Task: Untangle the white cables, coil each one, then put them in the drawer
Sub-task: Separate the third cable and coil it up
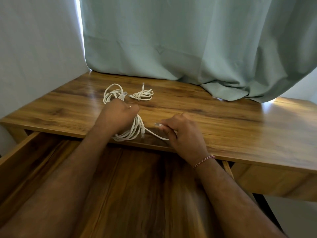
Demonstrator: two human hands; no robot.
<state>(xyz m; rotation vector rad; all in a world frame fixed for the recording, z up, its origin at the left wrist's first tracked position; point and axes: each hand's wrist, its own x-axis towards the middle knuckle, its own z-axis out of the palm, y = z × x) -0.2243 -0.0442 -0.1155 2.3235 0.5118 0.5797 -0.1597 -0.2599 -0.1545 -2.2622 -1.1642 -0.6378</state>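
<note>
The left hand (118, 115) is closed in a fist round a bundle of white cable loops (130, 133) near the front edge of the wooden table (240, 127); the loops hang below the fist and rest on the tabletop, with one clear plug (142, 133) lying against them. A single strand runs from this bundle to the right hand (181, 133), whose fingers are curled and pinch the strand just behind its other clear plug (157, 124), which points left toward the fist. Both grips are thus tight on the same cable. Farther back on the table lie two more white cables: a loose coil (112, 93) just beyond the left hand, and a smaller, flatter coil (143, 95) just to its right, the two apart from each other. The drawer (30, 152) stands pulled open below the table edge, under both forearms. A red-and-white thread bracelet (204, 161) circles the right wrist. A pale green curtain (188, 40) hangs behind and drapes onto the table's back right. No writing or brand mark can be read anywhere.
</note>
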